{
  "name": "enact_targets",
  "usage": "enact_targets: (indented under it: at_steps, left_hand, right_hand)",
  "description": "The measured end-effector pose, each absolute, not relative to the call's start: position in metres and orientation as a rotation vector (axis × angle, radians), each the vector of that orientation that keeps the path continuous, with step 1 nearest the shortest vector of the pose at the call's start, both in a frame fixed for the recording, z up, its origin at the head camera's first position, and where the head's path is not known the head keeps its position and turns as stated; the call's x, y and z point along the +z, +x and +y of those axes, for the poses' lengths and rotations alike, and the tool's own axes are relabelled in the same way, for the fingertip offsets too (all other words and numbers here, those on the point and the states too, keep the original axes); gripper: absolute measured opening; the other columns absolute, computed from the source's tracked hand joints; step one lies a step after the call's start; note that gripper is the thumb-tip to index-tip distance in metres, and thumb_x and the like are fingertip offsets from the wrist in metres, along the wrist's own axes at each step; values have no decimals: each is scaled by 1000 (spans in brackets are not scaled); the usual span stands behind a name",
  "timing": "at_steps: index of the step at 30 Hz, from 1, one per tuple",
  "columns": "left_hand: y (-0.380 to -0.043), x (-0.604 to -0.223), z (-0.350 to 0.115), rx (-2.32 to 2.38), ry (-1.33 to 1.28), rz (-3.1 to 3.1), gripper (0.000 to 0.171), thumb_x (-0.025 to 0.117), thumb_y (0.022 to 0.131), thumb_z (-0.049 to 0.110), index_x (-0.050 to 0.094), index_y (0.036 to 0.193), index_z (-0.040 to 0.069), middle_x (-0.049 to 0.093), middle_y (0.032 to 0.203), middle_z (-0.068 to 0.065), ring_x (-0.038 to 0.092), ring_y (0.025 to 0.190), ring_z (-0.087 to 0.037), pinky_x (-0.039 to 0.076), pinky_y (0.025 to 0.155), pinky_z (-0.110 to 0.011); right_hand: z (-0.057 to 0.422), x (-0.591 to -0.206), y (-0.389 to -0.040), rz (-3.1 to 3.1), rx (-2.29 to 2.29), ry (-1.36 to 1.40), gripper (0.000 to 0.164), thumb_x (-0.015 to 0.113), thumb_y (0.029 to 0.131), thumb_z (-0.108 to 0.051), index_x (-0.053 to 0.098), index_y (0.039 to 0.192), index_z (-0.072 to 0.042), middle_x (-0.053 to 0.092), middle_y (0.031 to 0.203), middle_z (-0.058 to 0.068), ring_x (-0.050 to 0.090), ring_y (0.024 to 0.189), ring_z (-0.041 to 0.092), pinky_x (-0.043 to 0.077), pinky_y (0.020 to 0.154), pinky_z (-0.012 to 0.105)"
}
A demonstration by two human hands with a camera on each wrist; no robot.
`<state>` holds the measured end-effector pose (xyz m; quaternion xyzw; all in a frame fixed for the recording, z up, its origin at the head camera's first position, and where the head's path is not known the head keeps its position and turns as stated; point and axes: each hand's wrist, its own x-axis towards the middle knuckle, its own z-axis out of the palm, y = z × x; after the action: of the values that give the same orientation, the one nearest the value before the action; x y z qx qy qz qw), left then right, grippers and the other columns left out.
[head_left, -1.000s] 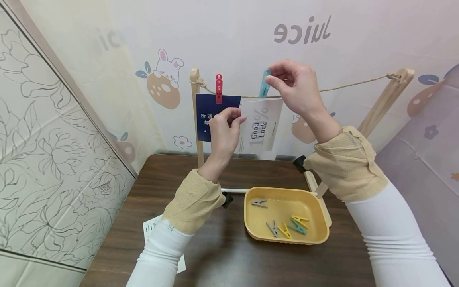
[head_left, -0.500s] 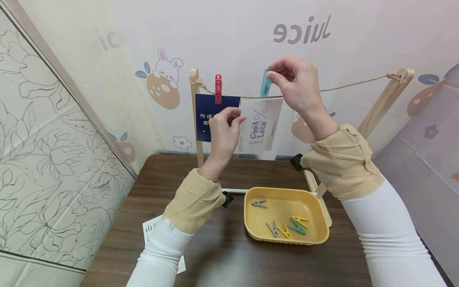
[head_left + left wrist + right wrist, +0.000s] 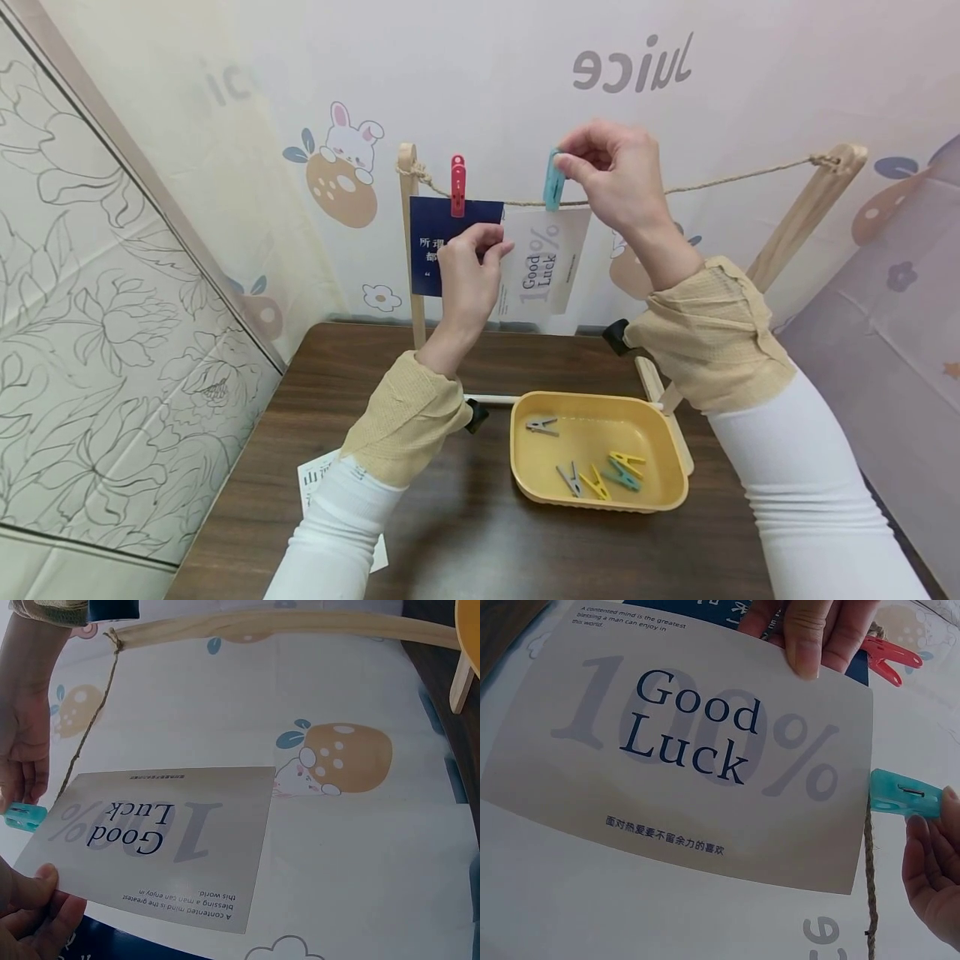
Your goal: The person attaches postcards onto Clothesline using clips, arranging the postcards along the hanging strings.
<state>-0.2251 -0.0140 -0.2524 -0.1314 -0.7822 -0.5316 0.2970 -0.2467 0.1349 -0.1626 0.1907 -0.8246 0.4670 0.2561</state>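
A white "Good Luck" card (image 3: 546, 267) hangs sideways at the rope (image 3: 742, 176), its top edge along the line. My left hand (image 3: 471, 265) pinches the card's left edge between thumb and fingers, as the right wrist view also shows. My right hand (image 3: 618, 175) pinches the handle end of a teal clothespin (image 3: 553, 182). The clothespin's tip is right at the card's top edge and the rope (image 3: 871, 862). To the left, a red clothespin (image 3: 458, 185) clips a dark blue card (image 3: 431, 218) to the rope, partly behind my left hand.
Wooden posts (image 3: 806, 208) carry the rope at both ends. A yellow basket (image 3: 525, 492) on the brown table (image 3: 465, 533) holds several grey, yellow and teal clothespins (image 3: 622, 475). Another white card (image 3: 379, 553) lies partly under my left forearm. A printed curtain stands behind.
My right hand has lowered the teal clothespin slightly, so its tip now overlaps the card's top edge. The left hand stays in place on the card.
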Motion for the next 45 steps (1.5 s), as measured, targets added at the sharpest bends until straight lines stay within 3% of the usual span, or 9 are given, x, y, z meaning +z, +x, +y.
enact_targets:
  at_steps: [23, 45]
  left_hand:
    - [-226, -254, -14, -1410, -351, -2068, 11, 63, 81, 4, 65, 90, -2, 66, 84, -10, 59, 71, -13, 45, 60, -20]
    - [-228, -258, -16, -1375, -331, -2071, 15, 64, 81, 6, 65, 93, -2, 66, 86, -9, 60, 75, -13, 46, 65, -21]
  right_hand:
    - [136, -169, -247, -2397, 1220, 499, 13, 61, 83, -9, 63, 89, 3, 60, 78, 5, 53, 67, 12, 39, 60, 19]
    - [139, -173, -243, -2552, 1096, 563, 25, 54, 89, -14, 59, 107, 1, 59, 98, 13, 52, 79, 15, 39, 68, 21]
